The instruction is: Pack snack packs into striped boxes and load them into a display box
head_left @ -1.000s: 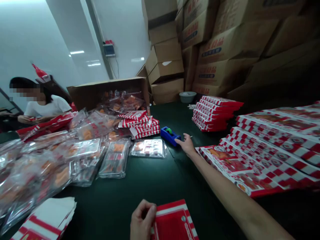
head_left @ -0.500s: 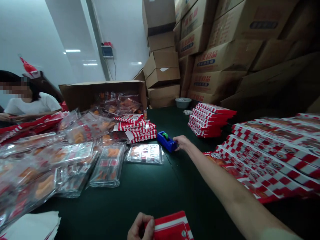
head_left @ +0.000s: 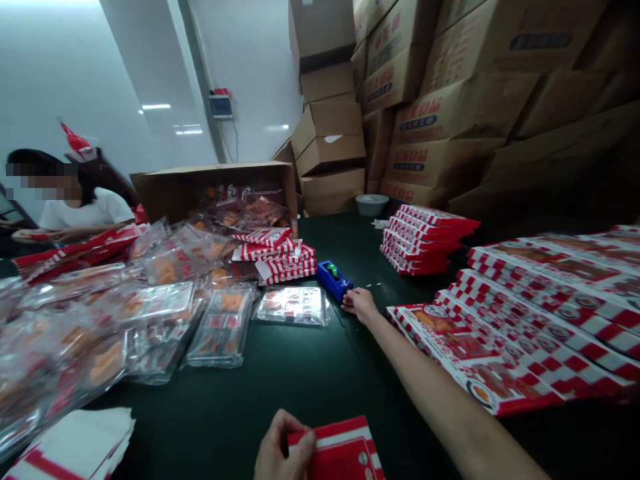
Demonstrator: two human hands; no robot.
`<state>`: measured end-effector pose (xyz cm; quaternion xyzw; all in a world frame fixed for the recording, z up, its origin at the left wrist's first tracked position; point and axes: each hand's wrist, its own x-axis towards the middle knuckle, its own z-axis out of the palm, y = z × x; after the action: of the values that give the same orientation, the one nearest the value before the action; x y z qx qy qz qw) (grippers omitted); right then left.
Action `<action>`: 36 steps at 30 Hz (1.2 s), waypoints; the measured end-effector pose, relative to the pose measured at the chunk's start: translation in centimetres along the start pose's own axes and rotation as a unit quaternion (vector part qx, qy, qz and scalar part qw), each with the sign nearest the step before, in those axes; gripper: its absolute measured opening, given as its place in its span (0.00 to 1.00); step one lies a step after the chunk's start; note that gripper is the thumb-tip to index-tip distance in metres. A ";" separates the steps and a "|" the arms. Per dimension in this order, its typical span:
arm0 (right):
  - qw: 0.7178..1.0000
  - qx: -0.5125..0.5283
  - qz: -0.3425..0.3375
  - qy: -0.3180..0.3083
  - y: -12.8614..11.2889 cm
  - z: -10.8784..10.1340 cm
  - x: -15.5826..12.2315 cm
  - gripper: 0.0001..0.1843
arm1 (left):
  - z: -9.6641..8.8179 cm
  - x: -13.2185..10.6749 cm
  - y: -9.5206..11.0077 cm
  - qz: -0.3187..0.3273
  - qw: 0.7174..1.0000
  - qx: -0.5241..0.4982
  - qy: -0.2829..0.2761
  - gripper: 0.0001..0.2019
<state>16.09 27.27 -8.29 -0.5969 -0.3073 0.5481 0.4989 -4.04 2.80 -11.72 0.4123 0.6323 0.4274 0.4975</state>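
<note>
As left fingers [head_left: 293, 443] clamp a carton [head_left: 340, 450], right fingers [head_left: 350, 298] curl beside a tape dispenser [head_left: 331, 280].

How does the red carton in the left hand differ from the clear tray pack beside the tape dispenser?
The red carton is opaque printed card, while the clear tray pack is transparent plastic with orange contents showing. The carton is gripped in the left hand; the pack lies flat on the dark green table. Both carry red markings.
</note>
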 end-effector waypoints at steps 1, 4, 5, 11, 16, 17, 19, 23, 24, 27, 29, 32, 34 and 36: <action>1.000 -0.001 0.004 0.008 0.0 0.2 0.0 0.18 | 0.2 0.1 0.1 -0.012 1.000 -0.012 -0.013 0.23; 0.999 -0.004 0.020 0.033 -0.2 0.7 -0.3 0.18 | 0.8 0.0 0.8 -0.059 0.992 -0.096 -0.053 0.22; 0.999 -0.004 0.023 0.039 -0.4 0.9 -0.5 0.18 | 0.8 -0.1 1.4 -0.068 0.988 -0.125 -0.060 0.22; 0.999 0.032 -0.039 -0.004 -5.0 0.8 -7.1 0.09 | -2.3 -2.0 8.7 0.162 0.980 -0.113 0.024 0.12; 0.959 0.104 -0.179 -0.195 -5.6 -3.4 -20.1 0.12 | -2.0 -3.4 10.6 0.531 0.830 0.115 0.129 0.10; 0.942 0.120 -0.180 -0.258 -4.6 -4.0 -22.2 0.12 | -1.3 -3.4 10.1 0.573 0.794 0.152 0.136 0.12; 0.934 0.137 -0.113 -0.309 -1.9 -4.3 -24.9 0.15 | -0.1 -3.1 8.9 0.621 0.744 0.199 0.144 0.14; 0.946 0.151 0.005 -0.287 2.5 -3.5 -24.5 0.21 | 1.2 -3.1 7.5 0.651 0.710 0.232 0.136 0.14; 0.947 0.152 0.014 -0.282 3.0 -3.4 -24.0 0.22 | 1.2 -3.2 7.5 0.654 0.705 0.237 0.136 0.13; 0.949 0.147 0.020 -0.277 3.5 -3.1 -23.2 0.23 | 1.0 -3.5 7.9 0.656 0.703 0.238 0.137 0.12; 0.951 0.133 0.009 -0.279 3.5 -2.7 -23.2 0.24 | 0.8 -3.9 8.2 0.641 0.725 0.214 0.137 0.12; 0.957 0.096 -0.034 -0.272 3.8 -1.8 -23.4 0.25 | 0.5 -5.1 8.7 0.575 0.794 0.157 0.115 0.13; 0.964 0.063 -0.072 -0.250 4.1 -1.5 -23.1 0.26 | 0.1 -6.1 9.0 0.522 0.839 0.119 0.094 0.13; 0.972 0.026 -0.112 -0.207 4.1 -2.1 -22.3 0.25 | -0.4 -7.2 9.3 0.473 0.873 0.075 0.087 0.10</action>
<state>12.67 5.03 -4.60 -0.4189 -0.4544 0.6083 0.4981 -2.35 -1.29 -0.88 0.6597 0.4326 0.5969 0.1464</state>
